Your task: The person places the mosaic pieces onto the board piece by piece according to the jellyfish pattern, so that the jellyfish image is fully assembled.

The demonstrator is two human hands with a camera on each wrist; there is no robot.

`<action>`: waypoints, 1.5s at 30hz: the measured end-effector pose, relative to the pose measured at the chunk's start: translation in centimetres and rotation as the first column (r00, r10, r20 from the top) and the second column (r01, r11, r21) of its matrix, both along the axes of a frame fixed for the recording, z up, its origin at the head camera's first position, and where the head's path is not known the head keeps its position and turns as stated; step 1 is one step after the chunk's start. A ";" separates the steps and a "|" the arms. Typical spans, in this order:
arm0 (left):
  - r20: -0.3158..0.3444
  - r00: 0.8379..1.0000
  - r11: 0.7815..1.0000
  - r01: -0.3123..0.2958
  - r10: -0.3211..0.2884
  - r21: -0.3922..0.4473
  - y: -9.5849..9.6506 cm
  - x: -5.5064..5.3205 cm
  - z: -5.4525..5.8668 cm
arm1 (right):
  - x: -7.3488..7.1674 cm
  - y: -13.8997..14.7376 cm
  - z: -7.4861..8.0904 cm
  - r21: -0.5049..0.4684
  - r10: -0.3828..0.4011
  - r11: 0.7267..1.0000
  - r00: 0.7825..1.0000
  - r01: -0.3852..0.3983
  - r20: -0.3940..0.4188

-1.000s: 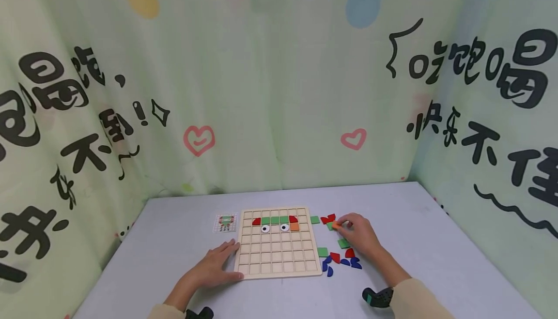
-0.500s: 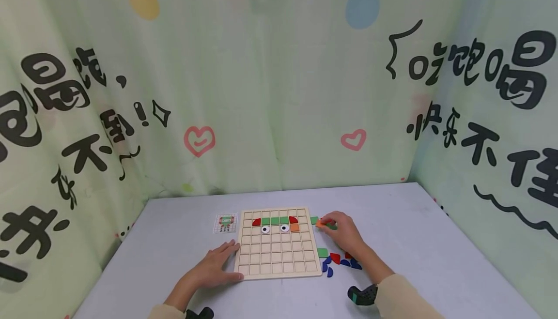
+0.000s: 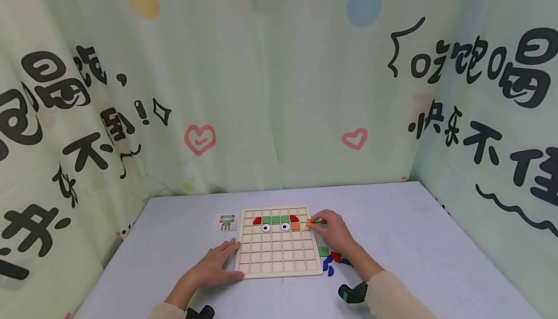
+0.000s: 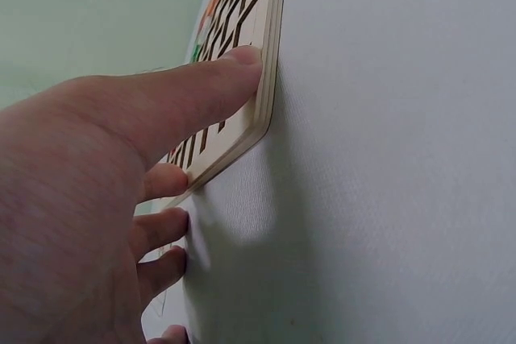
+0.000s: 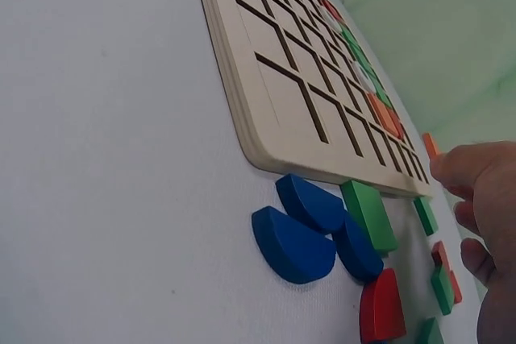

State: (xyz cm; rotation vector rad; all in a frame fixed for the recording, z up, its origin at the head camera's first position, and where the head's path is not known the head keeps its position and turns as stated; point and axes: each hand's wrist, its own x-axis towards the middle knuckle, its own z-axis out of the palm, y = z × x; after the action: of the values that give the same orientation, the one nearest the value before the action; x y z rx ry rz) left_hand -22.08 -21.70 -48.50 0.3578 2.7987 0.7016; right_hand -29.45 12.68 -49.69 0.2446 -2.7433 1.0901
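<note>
A wooden grid board [image 3: 277,256] lies on the table. My left hand [image 3: 215,263] rests at its near left corner, thumb on the rim and fingers extended along the left side; the thumb [image 4: 218,78] shows clearly in the left wrist view. My right hand [image 3: 334,232] pinches an orange block [image 3: 309,222] over the board's right edge. Set in the grid are several green blocks [image 3: 275,220], red rounded pieces [image 3: 257,220], white eye discs [image 3: 266,228] and another orange block [image 3: 295,226].
A small picture card [image 3: 226,221] lies left of the board. Right of it are loose blue half-round pieces [image 5: 293,246], a green block [image 5: 369,215] and a red piece [image 5: 382,308]; the right forearm hides others in the head view. Printed curtains [image 3: 279,91] stand behind the table.
My right hand has carried the orange block leftward from the loose pieces to the board's right edge. The left hand has stayed in place.
</note>
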 end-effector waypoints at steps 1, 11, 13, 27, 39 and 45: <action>-0.002 1.000 1.000 -0.001 0.001 0.000 0.0 0.0 0.0 | 0.0 -0.1 0.0 -0.001 0.004 1.000 1.000 -0.004 0.000; -0.006 1.000 1.000 0.006 -0.005 0.003 0.0 0.0 0.0 | 0.2 -1.8 0.4 -0.011 0.034 0.999 0.999 -0.034 -0.027; -0.006 1.000 1.000 0.004 -0.004 0.003 0.0 0.0 -0.1 | 0.2 -2.1 0.5 -0.011 0.035 0.999 0.999 -0.036 -0.027; 0.001 1.000 1.000 -0.004 0.004 0.005 0.1 0.1 0.0 | 0.1 -3.6 0.2 0.012 0.081 0.997 0.996 -0.080 -0.034; -0.009 1.000 1.000 0.013 -0.012 0.017 0.0 0.1 0.0 | -0.1 -5.1 0.1 -0.010 0.122 0.992 0.992 -0.122 -0.039; -0.010 1.000 1.000 0.012 -0.011 0.021 -0.1 0.1 0.1 | 0.0 -5.9 0.4 -0.021 0.158 0.987 0.987 -0.159 -0.042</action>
State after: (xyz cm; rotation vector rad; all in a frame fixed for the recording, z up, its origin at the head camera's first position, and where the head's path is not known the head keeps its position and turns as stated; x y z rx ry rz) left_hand -21.96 -21.77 -48.45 0.3819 2.7979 0.7290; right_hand -29.47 6.78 -49.27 0.4833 -2.7120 1.1425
